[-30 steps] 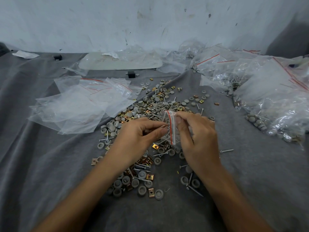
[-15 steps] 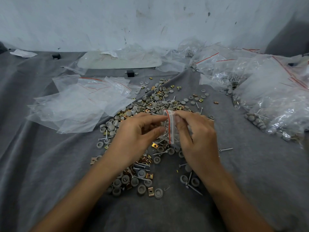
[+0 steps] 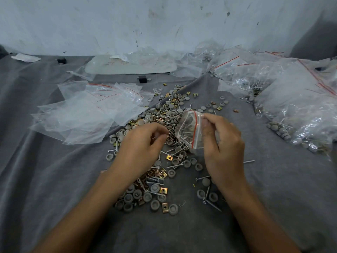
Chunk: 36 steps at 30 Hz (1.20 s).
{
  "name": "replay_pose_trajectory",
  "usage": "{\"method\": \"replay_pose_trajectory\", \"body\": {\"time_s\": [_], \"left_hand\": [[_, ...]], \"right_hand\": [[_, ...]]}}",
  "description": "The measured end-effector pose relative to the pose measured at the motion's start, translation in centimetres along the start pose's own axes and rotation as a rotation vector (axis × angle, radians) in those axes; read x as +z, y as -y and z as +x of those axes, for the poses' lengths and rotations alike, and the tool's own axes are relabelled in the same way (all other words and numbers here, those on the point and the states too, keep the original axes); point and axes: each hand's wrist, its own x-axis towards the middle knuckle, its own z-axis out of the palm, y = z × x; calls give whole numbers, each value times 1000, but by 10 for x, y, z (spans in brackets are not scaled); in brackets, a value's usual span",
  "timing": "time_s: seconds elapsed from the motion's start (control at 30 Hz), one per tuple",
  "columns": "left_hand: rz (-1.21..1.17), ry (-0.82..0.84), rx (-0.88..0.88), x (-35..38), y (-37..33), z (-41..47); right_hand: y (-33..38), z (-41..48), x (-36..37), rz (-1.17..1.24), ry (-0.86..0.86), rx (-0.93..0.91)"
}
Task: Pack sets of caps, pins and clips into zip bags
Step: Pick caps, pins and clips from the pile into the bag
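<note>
My right hand (image 3: 223, 143) pinches a small clear zip bag (image 3: 188, 132) with a red seal strip. The bag's mouth faces left and several pins show inside it. My left hand (image 3: 142, 145) is off the bag, just left of it. Its fingers are curled, with the fingertips down on the loose pile (image 3: 169, 110) of grey caps, metal pins and brass clips. Whether the left hand pinches a part is hidden by its own fingers. More caps, clips and pins (image 3: 155, 196) lie between my forearms.
A heap of empty zip bags (image 3: 82, 114) lies to the left on the grey cloth (image 3: 54, 179). Filled bags (image 3: 300, 106) are piled at the right. A flat white sheet (image 3: 127, 67) and a small black block (image 3: 142, 79) lie at the back by the wall.
My left hand has let go of the bag and dropped left to the pile. The right hand has lifted the bag slightly and its mouth now gapes.
</note>
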Motion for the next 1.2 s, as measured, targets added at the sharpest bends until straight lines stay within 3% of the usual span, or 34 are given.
{"method": "replay_pose_trajectory", "body": {"time_s": [0.17, 0.43, 0.63, 0.93, 1.2], "left_hand": [[291, 187, 38, 4, 3, -4], [386, 282, 130, 2, 0, -6], [382, 199, 166, 9, -6, -10], [291, 106, 42, 0, 2, -6], [63, -20, 75, -3, -6, -2]], "right_hand": [[-1, 0, 0, 10, -25, 12], [-2, 0, 1, 5, -29, -11], [-1, 0, 1, -2, -8, -32], [-2, 0, 2, -12, -5, -38], [-1, -1, 1, -28, 30, -31]]}}
